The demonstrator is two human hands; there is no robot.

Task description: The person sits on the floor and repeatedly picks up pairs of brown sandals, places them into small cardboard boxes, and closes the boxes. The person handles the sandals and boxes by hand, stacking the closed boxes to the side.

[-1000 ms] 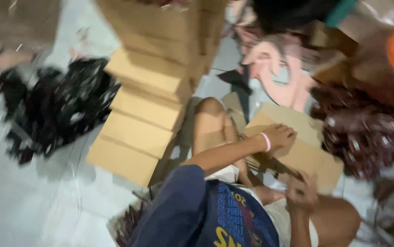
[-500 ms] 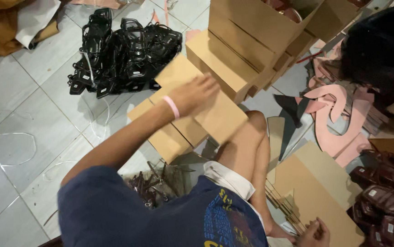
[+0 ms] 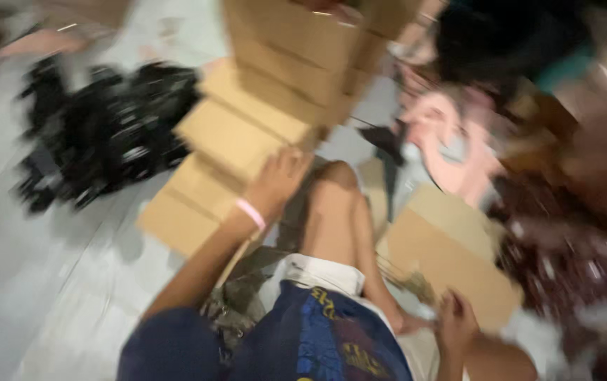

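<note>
The picture is blurred by motion. My left hand, with a pink band on the wrist, reaches forward and lies on the near corner of a brown cardboard box, fingers curled over its edge. That box sits in a stepped stack of similar boxes. At the lower right, my right hand rests against the near edge of a flat cardboard box beside my bent knee. What its fingers hold is too blurred to tell.
A heap of black strappy sandals lies on the pale tiled floor at left. Pink sole shapes and dark reddish footwear crowd the right. Lower boxes stand by my leg.
The view has swung and blurred. My left hand has slid from the top of the box back to its near corner. My right hand stays low at the right by the flat box.
</note>
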